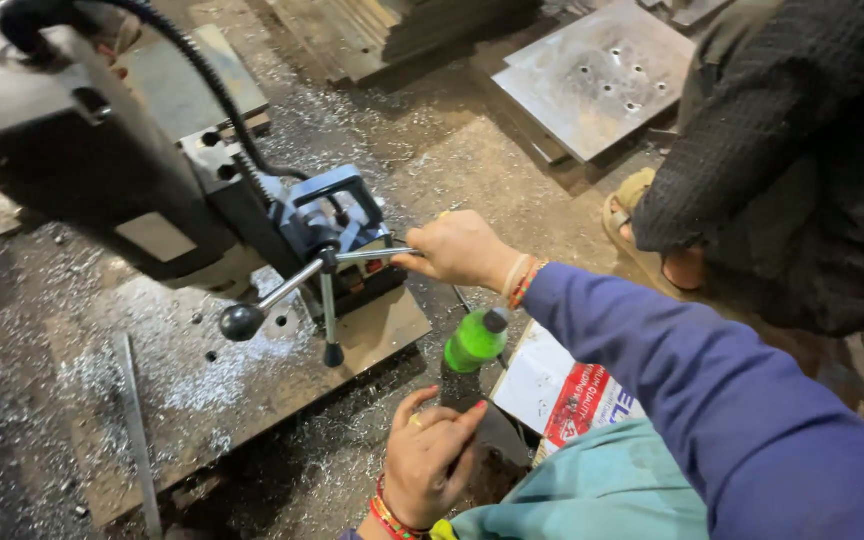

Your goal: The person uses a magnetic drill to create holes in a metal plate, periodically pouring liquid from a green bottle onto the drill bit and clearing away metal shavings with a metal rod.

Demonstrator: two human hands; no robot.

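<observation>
Closest to me is my right arm in its blue sleeve [712, 400], running up from the lower right corner toward the middle of the view. At its end my right hand [457, 250] is curled shut around one spoke of the feed handle [324, 262], knuckles up, with thread bands at the wrist. The spoke is thin bright steel; two more spokes branch off the same hub, one ending in a round black knob [240, 322] down to the left, the other pointing straight down to a smaller dark tip.

My left hand [430, 455] sits low in the view, fingers loosely bent and a little apart, resting near the base of a green plastic bottle [475, 342]. I cannot tell whether the fingers actually grip the bottle or only lie beside it. The bottle stands tilted between my two hands, just below the right one, dark cap uppermost.

The handle belongs to a magnetic drill [152, 190], a heavy dark block with a blue-grey base, which stands on a flat rusty steel plate [252, 390]. The plate shows small drilled holes and is dusted with silvery metal chips, which also litter the rough floor around it. Another person in a dark knitted garment [792, 150] crouches at the upper right.
</observation>
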